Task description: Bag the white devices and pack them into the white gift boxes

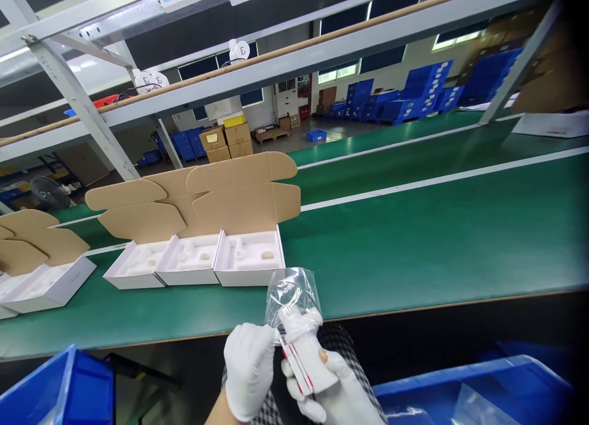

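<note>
Both hands wear white gloves and are low in the middle of the head view. My right hand [338, 385] is wrapped round a white device with red stripes [307, 360]. A clear plastic bag [294, 287] covers the far end of the device. My left hand [250, 367] is closed beside the bag's opening, its fingertips pinched at the bag edge near the device. Just beyond the hands, an open white box [251, 278] with a moulded white insert stands on the green table [391, 241].
More open boxes [188, 278] with raised brown lids stand to the left, others [50, 290] at the far left. Blue bins [87, 382] flank me, one at lower left and another [483, 376] at lower right. A metal frame [87, 106] rises behind the boxes.
</note>
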`<action>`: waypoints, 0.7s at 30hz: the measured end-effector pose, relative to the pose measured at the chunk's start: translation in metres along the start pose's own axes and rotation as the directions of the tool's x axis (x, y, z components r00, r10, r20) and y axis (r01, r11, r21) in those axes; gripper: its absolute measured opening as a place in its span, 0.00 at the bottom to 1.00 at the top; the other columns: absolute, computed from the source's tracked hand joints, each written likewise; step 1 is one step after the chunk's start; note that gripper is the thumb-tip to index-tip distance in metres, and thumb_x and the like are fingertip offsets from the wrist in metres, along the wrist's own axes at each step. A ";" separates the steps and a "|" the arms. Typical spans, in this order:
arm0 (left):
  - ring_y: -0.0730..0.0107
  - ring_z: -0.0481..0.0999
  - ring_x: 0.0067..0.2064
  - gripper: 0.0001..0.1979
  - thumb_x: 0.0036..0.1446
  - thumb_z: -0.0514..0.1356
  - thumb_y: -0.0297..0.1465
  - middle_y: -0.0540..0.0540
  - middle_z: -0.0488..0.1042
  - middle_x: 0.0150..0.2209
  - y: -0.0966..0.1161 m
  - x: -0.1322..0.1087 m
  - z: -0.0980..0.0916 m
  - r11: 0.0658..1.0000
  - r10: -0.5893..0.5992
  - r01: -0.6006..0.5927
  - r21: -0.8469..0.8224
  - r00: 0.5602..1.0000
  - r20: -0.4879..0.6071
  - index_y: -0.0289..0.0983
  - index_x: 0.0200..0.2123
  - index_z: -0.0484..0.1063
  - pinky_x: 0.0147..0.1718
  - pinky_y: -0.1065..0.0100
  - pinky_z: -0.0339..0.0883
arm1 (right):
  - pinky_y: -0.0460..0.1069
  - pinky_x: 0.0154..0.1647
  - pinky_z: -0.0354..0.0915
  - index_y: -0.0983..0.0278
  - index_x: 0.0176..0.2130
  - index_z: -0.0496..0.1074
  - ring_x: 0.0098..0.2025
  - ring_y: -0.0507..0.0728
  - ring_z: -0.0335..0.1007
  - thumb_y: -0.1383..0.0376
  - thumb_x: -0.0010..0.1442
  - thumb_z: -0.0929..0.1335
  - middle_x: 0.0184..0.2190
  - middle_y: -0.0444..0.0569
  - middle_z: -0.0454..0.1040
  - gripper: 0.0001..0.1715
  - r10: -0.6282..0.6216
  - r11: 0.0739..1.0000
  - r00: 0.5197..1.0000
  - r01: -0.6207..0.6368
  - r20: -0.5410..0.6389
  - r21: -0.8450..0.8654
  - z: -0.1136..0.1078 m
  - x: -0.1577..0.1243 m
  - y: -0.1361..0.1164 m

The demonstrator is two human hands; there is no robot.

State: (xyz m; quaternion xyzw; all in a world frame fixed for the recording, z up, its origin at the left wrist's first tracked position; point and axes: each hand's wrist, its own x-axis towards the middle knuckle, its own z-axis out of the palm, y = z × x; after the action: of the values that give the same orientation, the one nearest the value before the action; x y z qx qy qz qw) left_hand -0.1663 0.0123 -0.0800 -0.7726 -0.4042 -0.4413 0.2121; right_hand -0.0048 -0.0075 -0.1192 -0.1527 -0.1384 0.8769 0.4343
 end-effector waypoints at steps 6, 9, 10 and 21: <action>0.70 0.71 0.31 0.09 0.60 0.58 0.20 0.50 0.75 0.30 -0.001 -0.002 0.004 0.992 -0.123 0.122 0.014 0.991 0.060 0.39 0.40 0.72 0.32 0.68 0.62 | 0.43 0.16 0.50 0.74 0.35 0.79 0.23 0.53 0.69 0.49 0.51 0.71 0.29 0.59 0.78 0.29 0.035 0.997 0.998 -0.038 0.045 0.073 0.010 -0.001 -0.004; 0.71 0.71 0.30 0.07 0.64 0.57 0.25 0.51 0.74 0.28 0.004 -0.002 0.007 0.922 -0.371 0.382 -0.067 0.919 0.135 0.39 0.33 0.72 0.32 0.69 0.65 | 0.42 0.16 0.47 0.75 0.37 0.79 0.24 0.52 0.65 0.47 0.49 0.69 0.29 0.58 0.77 0.32 0.115 0.979 0.993 -0.119 0.034 0.164 0.012 0.000 -0.005; 0.71 0.72 0.30 0.08 0.65 0.56 0.27 0.51 0.74 0.28 0.005 -0.001 0.009 0.903 -0.410 0.423 -0.074 0.900 0.148 0.39 0.32 0.72 0.32 0.70 0.65 | 0.43 0.16 0.46 0.74 0.37 0.79 0.24 0.52 0.64 0.47 0.47 0.68 0.29 0.58 0.77 0.33 0.121 0.977 0.993 -0.122 0.017 0.173 0.013 0.001 -0.004; 0.72 0.71 0.27 0.09 0.65 0.56 0.33 0.53 0.72 0.26 0.007 0.008 0.003 0.758 -0.591 0.644 -0.100 0.744 0.311 0.39 0.31 0.70 0.30 0.72 0.65 | 0.45 0.21 0.50 0.67 0.39 0.77 0.23 0.51 0.57 0.42 0.54 0.65 0.30 0.54 0.74 0.33 -0.190 0.978 0.982 0.187 -0.018 -0.095 0.021 -0.005 -0.003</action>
State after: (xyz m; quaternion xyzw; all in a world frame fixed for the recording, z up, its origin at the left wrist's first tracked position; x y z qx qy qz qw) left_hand -0.1563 0.0139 -0.0745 -0.6620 -0.6156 -0.4198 -0.0810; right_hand -0.0083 -0.0123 -0.0981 -0.1705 -0.1870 0.8223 0.5097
